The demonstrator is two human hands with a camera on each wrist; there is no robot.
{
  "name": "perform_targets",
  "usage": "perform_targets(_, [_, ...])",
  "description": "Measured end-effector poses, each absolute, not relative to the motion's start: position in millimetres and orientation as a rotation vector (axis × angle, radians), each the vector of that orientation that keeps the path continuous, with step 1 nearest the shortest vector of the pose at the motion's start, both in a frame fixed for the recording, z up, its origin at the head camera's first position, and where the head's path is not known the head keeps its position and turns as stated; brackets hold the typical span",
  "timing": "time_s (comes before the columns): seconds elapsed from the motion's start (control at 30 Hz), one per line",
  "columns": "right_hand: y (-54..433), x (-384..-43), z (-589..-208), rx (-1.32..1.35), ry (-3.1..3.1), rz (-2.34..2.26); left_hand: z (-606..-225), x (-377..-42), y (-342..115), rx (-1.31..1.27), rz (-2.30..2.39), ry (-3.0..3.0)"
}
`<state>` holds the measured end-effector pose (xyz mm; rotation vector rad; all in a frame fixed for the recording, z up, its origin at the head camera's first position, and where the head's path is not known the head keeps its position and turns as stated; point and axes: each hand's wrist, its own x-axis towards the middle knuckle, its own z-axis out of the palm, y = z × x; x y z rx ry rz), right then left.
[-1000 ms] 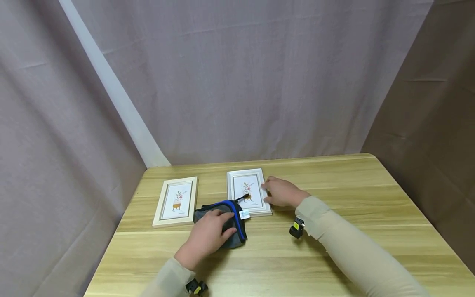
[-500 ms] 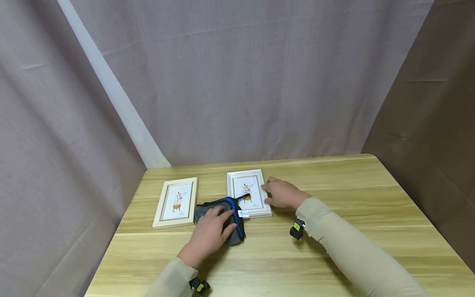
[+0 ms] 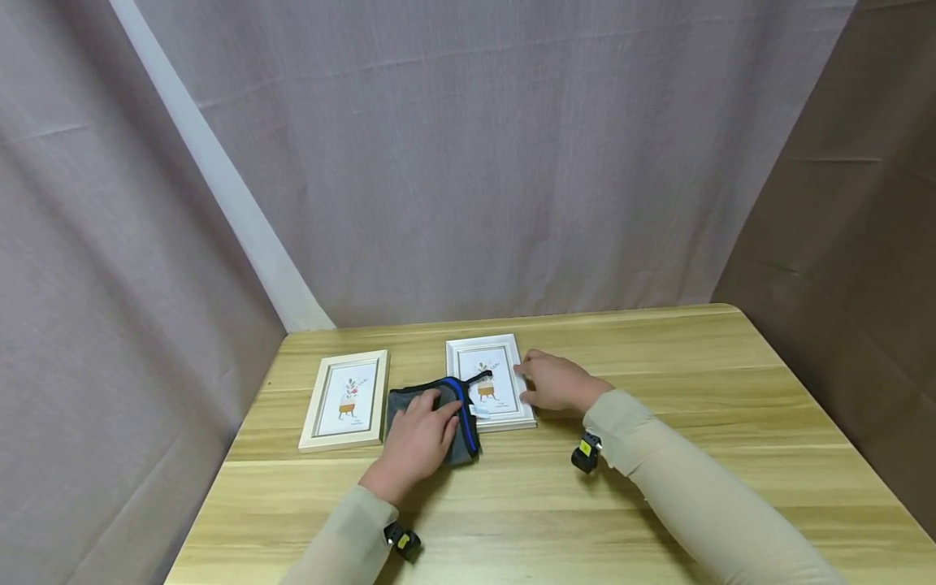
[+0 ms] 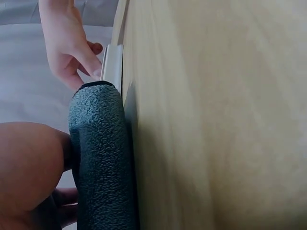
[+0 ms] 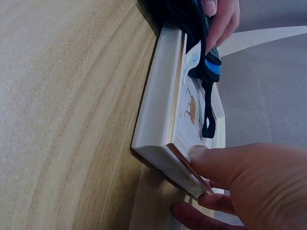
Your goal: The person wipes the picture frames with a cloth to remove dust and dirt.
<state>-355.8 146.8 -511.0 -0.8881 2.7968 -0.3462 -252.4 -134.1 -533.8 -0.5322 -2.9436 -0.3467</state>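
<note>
My left hand (image 3: 417, 445) lies over a folded grey towel (image 3: 457, 457) with black edging, a blue stripe, a hanging loop and a white label. Thumb and fingers are spread on its top; the left wrist view shows the thick, fluffy side of the towel (image 4: 103, 158) between hand and table. The towel overlaps the lower left part of a white picture frame (image 3: 480, 340), its loop lying over the flower picture. At that frame's right edge my right hand (image 3: 559, 382) pinches it, the thumb on the front face in the right wrist view and fingers along the outer side.
A cream picture frame (image 3: 347, 400) with a similar flower print lies flat to the left, close beside the towel. Underneath everything is a wood-grain table (image 3: 658, 349), with a grey curtain (image 3: 497, 162) hanging behind its far edge and a brown one at right.
My left hand has slid the towel a little away from me, farther up the white frame's side. The right hand and both frames stay in place.
</note>
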Motion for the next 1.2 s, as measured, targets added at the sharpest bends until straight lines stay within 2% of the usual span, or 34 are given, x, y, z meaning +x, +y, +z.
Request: perform_targets(1.2, [141,-354,-500,-0.869,2.795,-0.334,-529,-324,-134,-0.444,-0.336,-3.035])
